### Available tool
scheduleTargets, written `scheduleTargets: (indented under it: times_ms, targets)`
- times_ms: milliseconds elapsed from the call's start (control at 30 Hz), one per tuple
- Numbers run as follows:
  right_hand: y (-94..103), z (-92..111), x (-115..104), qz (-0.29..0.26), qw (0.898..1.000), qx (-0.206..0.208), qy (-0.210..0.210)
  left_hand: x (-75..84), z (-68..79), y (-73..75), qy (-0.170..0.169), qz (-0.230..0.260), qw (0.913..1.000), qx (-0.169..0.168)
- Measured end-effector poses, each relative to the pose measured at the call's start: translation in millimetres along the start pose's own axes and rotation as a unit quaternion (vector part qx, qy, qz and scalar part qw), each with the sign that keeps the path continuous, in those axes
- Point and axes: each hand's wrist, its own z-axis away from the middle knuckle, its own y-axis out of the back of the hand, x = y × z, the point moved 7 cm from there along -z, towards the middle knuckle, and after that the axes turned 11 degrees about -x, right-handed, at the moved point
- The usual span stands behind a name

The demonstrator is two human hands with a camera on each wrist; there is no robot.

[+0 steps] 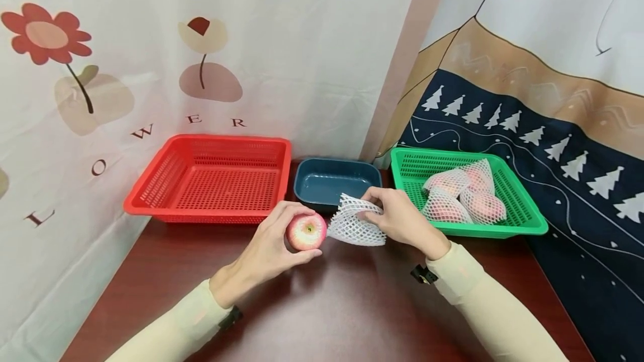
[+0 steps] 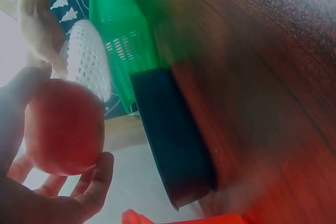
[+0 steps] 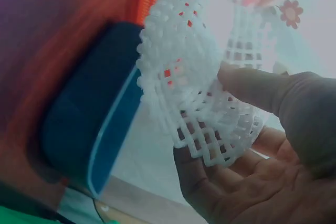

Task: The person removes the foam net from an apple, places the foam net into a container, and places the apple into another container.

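A red and pale yellow apple (image 1: 307,232) is gripped by my left hand (image 1: 264,247), its stem end facing up in the head view. In the left wrist view the thumb and fingers curl round the apple (image 2: 65,127). My right hand (image 1: 399,219) pinches a white foam net sleeve (image 1: 354,222) just right of the apple. The right wrist view shows the thumb and fingers on the net (image 3: 202,77), which looks hollow. Whether the net's tip touches the apple I cannot tell. Both hands are above the table, in front of a dark blue tub (image 1: 337,181).
At the back left a red basket (image 1: 221,219) stands with nothing in it. The green basket (image 1: 523,205) at the right holds several apples in net sleeves (image 1: 463,191). A brown wooden table (image 1: 347,306) lies under everything, with a printed curtain (image 1: 302,60) behind.
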Motion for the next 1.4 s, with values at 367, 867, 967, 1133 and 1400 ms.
scheduleTargets:
  times_ms: [367, 867, 967, 1133, 1400]
  targets:
    - [28.4, -31.3, -10.7, 0.074, 0.997, 0.011, 0.000, 1.9, -4.3, 2.2, 0.003, -0.007, 1.0000, -0.004]
    - [28.0, -97.8, -8.2, 0.137, 0.990, -0.022, -0.037, -1.4, -10.5, 2.2, 0.029, -0.022, 0.9988, -0.033]
    - [23.2, -107.8, -4.5, 0.137, 0.989, -0.031, -0.045, -2.3, -12.7, 3.0, 0.030, -0.029, 0.9985, -0.036]
    - [18.4, -122.4, -1.5, 0.158, 0.986, -0.029, -0.044, -3.0, -16.7, 2.3, 0.024, -0.038, 0.9985, -0.033]
    - [13.2, -141.2, 3.4, 0.213, 0.976, -0.015, -0.032, -3.1, -21.9, -1.8, 0.020, -0.035, 0.9986, -0.034]
